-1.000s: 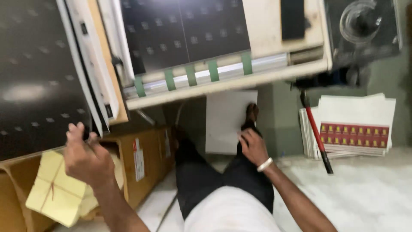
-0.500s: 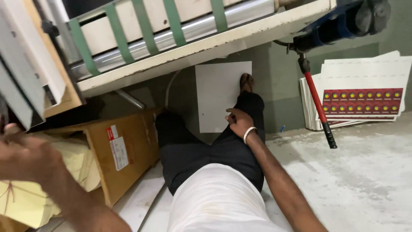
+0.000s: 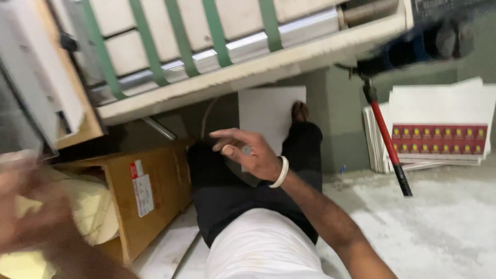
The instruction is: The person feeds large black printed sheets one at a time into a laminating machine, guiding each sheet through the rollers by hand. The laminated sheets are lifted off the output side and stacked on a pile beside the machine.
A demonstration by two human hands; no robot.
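Hovering above the lap, the right hand (image 3: 253, 152) is raised palm-up with fingers loosely spread and slightly curled; a small grey round piece (image 3: 247, 150) rests on the palm near the thumb base, short of the fingertips. Its shape is too small to give a long axis or heading. The right forearm runs from lower right up to the wrist, which carries a white band (image 3: 281, 172).

The left hand (image 3: 28, 206) is blurred at the lower left, over the yellow paper bundle (image 3: 95, 209) in the wooden box (image 3: 155, 175); its finger spread and any contact with the bundle cannot be told.

A machine frame with green straps (image 3: 206, 31) stands overhead. A red-handled tool (image 3: 387, 142) leans beside stacked printed sheets (image 3: 439, 132), well apart from both hands.
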